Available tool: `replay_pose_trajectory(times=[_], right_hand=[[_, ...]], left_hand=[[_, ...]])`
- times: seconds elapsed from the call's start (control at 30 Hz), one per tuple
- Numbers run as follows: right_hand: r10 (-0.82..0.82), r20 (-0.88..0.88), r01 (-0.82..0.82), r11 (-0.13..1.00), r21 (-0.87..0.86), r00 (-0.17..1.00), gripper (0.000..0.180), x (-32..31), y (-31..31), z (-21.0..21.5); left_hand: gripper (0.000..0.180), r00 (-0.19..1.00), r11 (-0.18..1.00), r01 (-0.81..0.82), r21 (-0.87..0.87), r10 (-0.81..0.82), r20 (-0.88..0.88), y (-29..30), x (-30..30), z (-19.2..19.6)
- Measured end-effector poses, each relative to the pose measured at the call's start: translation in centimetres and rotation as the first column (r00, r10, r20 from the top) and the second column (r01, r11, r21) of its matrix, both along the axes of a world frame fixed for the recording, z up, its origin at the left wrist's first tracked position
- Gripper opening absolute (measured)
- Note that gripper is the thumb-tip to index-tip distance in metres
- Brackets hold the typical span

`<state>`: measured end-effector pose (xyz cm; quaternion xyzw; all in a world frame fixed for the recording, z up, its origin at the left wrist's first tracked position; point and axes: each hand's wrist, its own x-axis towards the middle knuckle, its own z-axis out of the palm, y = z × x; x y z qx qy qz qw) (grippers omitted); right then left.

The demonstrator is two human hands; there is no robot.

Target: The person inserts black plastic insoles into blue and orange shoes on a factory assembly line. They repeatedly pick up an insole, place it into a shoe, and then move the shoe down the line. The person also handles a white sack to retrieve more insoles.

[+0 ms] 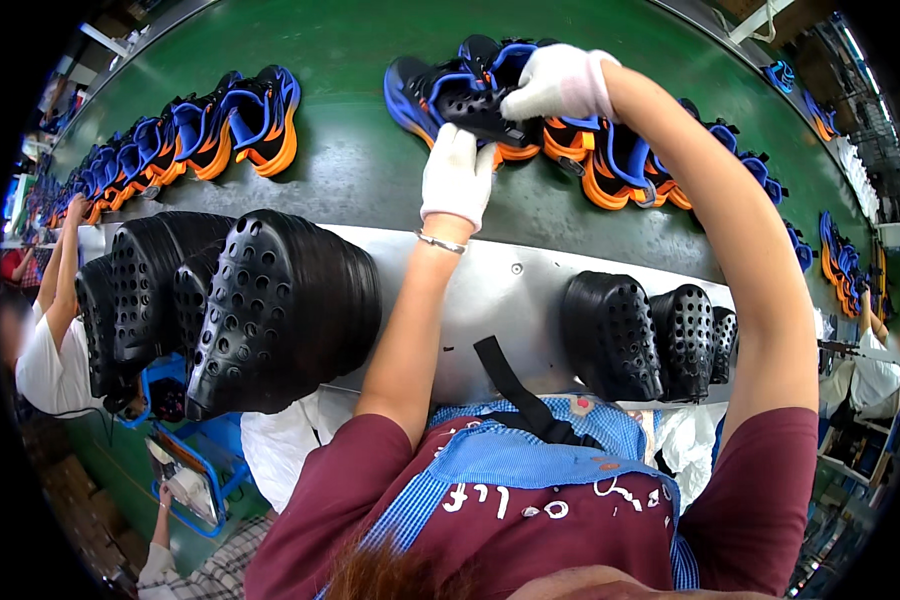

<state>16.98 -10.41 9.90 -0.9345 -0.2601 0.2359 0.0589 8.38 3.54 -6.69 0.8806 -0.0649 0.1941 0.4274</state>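
Observation:
A black perforated plastic shoe insert [478, 112] lies tilted over the opening of a black, blue and orange sneaker [408, 97] on the green belt. My right hand [560, 85], in a white glove, is closed on the insert's right end. My left hand [457, 178], gloved too, has its fingers pressed together at the sneaker's near edge, just under the insert; the fingertips are partly hidden. Close behind stands another sneaker [482, 52]. More sneakers [615, 165] run in a row to the right, partly behind my right forearm.
Tall nested stacks of black inserts [270, 310] stand on the metal ledge [490, 285] at left. Smaller stacks [615, 335] stand at right. A sneaker row [205, 130] stretches along the green belt [345, 120] to the far left. Other people work at both sides.

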Motion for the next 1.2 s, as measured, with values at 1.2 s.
replay_pose_trajectory(times=[1.2], right_hand=[[-0.156, 0.390, 0.135, 0.987, 0.082, 0.907, 0.042, 0.8, -1.5, -7.2]], left_hand=[[0.035, 0.672, 0.886, 0.298, 0.356, 0.070, -0.737, 3.2, 5.2, 3.6]])
